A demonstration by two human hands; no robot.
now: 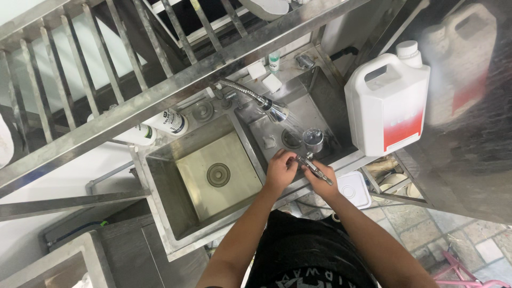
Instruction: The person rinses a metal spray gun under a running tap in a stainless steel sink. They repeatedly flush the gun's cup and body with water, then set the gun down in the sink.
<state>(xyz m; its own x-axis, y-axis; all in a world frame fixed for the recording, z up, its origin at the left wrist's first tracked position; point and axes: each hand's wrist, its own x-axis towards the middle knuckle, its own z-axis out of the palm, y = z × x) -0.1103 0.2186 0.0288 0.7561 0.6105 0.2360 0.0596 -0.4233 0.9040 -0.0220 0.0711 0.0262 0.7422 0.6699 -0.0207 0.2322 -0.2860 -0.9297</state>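
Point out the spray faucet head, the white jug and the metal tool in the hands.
spray faucet head (276,111), head view, on its flared metal nozzle.
white jug (385,104), head view, on its side wall.
metal tool (314,167), head view, on its shaft between both hands.

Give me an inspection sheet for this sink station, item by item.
Surface: steel double sink; left basin dry with a round drain; right basin under running water.
Job's things: metal scoop-like utensil, its round cup up under the spray head, its handle over the right hand.
Clutter: white jug with red label on the sink's right edge; white bottle and soap pieces behind the basins.
Grippers: left hand touches the utensil near its neck; right hand holds the handle.
Cables: nothing seen.
Surroundings: steel rack overhead; white lidded tub and tiled floor below.
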